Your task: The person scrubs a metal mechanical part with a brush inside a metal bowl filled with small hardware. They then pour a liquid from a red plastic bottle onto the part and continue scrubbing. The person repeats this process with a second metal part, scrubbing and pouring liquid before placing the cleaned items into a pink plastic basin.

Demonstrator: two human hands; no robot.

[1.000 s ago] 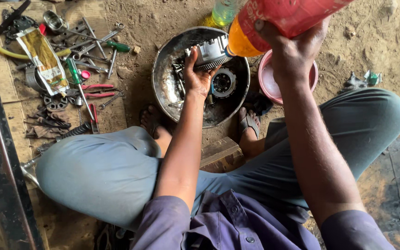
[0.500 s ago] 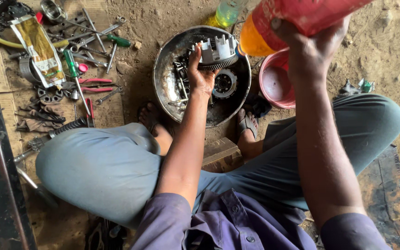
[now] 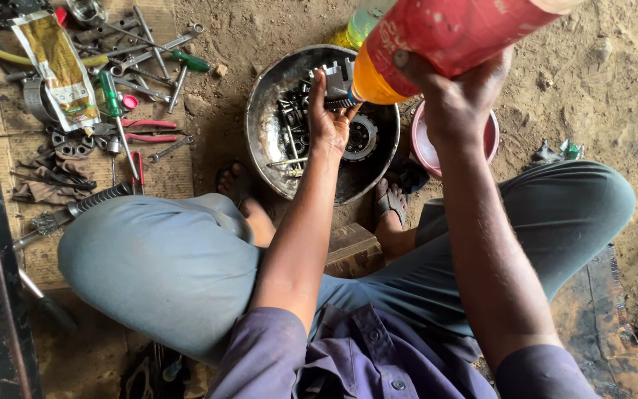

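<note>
Head view: the left hand (image 3: 328, 122) grips a heavy, oily, rigid clutch basket (image 3: 336, 80) by its rim over the metal basin (image 3: 260, 133). The right hand (image 3: 455, 100) wraps a light, squeezable plastic bottle (image 3: 437, 41), tilted, around its middle.

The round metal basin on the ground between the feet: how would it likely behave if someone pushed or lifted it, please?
The metal basin would probably feel heavy, as it holds many steel parts, including a toothed disc. Its curved bowl shape suggests it may rock rather than slide on the dirt. Its wet-looking sheen hints at a slippery rim.
</note>
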